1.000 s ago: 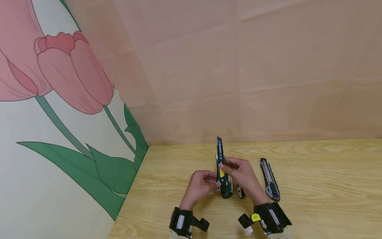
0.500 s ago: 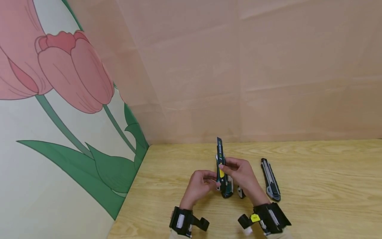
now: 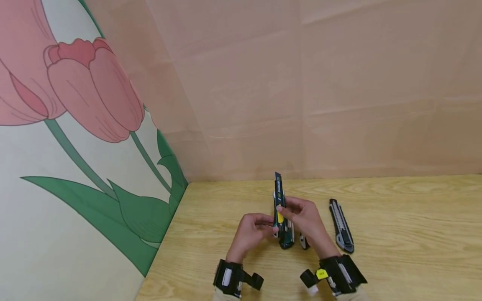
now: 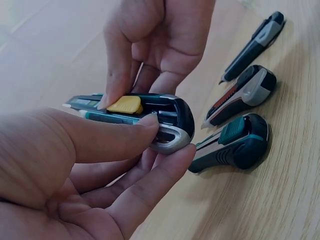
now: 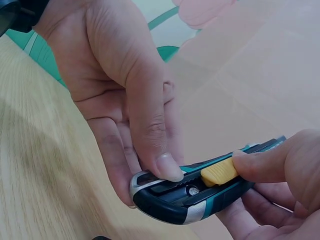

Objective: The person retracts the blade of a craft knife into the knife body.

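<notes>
A black and teal utility knife [image 3: 279,196] with a yellow slider [image 5: 220,172] is held up between both hands, its narrow dark tip pointing away. My left hand [image 3: 250,232] pinches the silver-trimmed rear end between thumb and fingers. My right hand [image 3: 306,219] holds the body farther forward, its thumb at the front of the slider. In the left wrist view, a utility knife with a green slider [image 4: 232,142] lies on the table just beyond the left fingertips. Fingers partly cover the held knife.
Also on the wooden table [image 3: 406,234] lie a grey and black utility knife [image 3: 342,228], right of the right hand, and one with a red strip [image 4: 240,95], mostly hidden behind that hand in the head view. A tan-covered wall [image 3: 339,104] rises behind.
The held knife and both hands stay almost in place; the knife's far tip shifts very slightly to the right. The lying knives have not moved.
</notes>
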Available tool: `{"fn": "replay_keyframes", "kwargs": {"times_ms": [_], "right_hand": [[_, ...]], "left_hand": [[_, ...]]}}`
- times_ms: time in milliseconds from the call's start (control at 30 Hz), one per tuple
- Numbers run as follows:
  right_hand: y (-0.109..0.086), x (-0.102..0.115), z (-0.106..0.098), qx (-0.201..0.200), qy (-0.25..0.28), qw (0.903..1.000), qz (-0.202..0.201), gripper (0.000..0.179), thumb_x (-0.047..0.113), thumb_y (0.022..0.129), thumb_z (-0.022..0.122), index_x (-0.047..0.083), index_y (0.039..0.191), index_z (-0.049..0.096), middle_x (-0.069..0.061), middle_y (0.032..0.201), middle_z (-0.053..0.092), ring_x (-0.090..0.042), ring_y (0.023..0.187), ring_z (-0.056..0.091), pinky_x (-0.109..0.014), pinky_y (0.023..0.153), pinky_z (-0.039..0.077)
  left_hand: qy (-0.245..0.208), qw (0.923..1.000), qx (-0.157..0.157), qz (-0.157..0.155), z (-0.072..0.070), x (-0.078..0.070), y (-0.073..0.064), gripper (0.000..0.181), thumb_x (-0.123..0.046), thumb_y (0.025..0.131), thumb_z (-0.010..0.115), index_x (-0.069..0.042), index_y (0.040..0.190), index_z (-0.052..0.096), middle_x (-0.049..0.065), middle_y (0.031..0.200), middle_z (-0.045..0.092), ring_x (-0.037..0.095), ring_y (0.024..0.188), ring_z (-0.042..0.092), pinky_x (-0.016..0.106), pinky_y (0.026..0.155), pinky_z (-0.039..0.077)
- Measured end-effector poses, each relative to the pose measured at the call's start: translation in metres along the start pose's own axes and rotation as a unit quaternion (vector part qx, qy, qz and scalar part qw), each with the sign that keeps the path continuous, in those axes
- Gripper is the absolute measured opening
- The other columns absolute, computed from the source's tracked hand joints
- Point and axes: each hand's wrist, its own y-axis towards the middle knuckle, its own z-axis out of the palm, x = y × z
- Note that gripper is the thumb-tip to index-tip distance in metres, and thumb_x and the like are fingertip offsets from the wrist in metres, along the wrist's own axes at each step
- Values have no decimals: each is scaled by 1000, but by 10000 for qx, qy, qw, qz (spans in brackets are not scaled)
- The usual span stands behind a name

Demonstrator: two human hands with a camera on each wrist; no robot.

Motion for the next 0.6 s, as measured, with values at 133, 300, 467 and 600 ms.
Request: {"fn": "replay_keyframes", "kwargs": {"times_ms": [133,300,467,600], "right_hand": [[1,0,-3,-147,98,9997,139,37,30,84,69,13,117,64,-12,112,67,-23,97,61,-45,92,49],[5,2,-8,-193,113,9994,250,41,32,84,70,13,120,63,-12,116,65,-23,99,60,-43,93,49],[6,6,-10,-70,172,9996,217,42,31,84,69,12,121,62,-14,116,65,-24,98,59,-41,93,48],[6,9,-10,-37,219,9997,136,41,30,85,69,12,121,62,-14,114,65,-25,97,58,-39,91,48]], "left_hand": [[-162,9994,-282,-117,2,0,0,19,-24,73,79,-20,91,73,-3,88,74,15,79,69,36,73,58],[-575,9978,-313,-128,5,-1,2,18,-24,74,79,-16,90,74,1,87,74,19,77,70,41,74,59],[-1054,9940,-265,-126,8,-2,3,17,-15,77,76,-8,92,73,7,89,74,24,75,71,47,75,59],[-1103,9931,-406,-9,8,-5,2,17,-11,77,75,-4,92,72,12,88,73,25,74,71,47,73,59]]}}
